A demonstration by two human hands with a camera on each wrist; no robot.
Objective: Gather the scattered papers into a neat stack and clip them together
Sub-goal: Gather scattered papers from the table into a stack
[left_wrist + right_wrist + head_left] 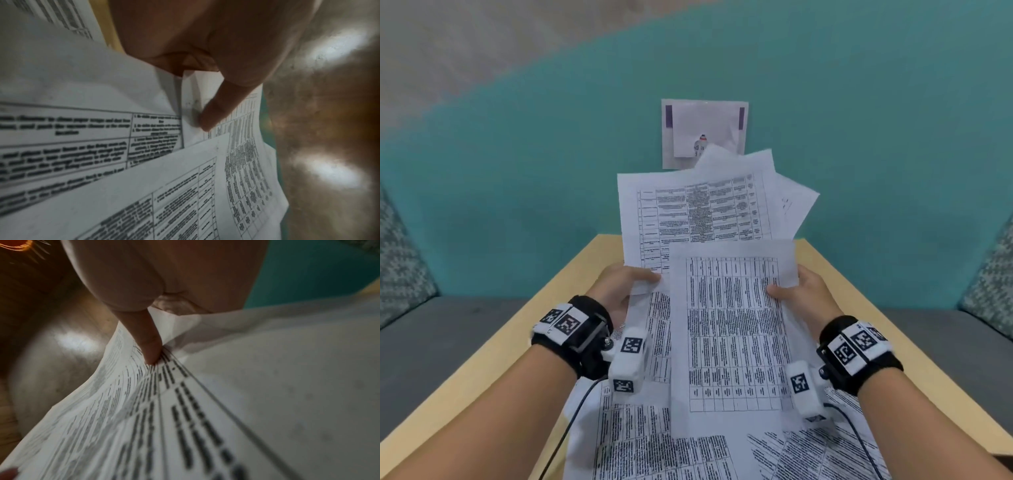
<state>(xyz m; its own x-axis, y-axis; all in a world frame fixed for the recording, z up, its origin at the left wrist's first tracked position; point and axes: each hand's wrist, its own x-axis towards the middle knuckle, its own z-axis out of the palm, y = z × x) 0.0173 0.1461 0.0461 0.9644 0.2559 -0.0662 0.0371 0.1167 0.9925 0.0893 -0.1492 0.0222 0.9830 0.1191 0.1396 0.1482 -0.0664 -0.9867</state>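
Both hands hold a loose, fanned bundle of printed papers (729,308) tilted up above the wooden table (524,342). My left hand (633,284) pinches the bundle's left edge, thumb on top; in the left wrist view the thumb (216,112) presses on a printed sheet (144,194). My right hand (794,291) pinches the right edge, and the right wrist view shows its thumb (150,344) on the top sheet (185,418). Upper sheets (695,209) splay out unevenly behind the front page. More printed papers (654,445) lie on the table below. No clip is visible.
A teal wall (517,171) stands behind the table with a white notice (702,130) stuck on it. Grey seat cushions (431,329) lie beside the table on both sides. Cables (571,421) run from the wrist cameras over the lower papers.
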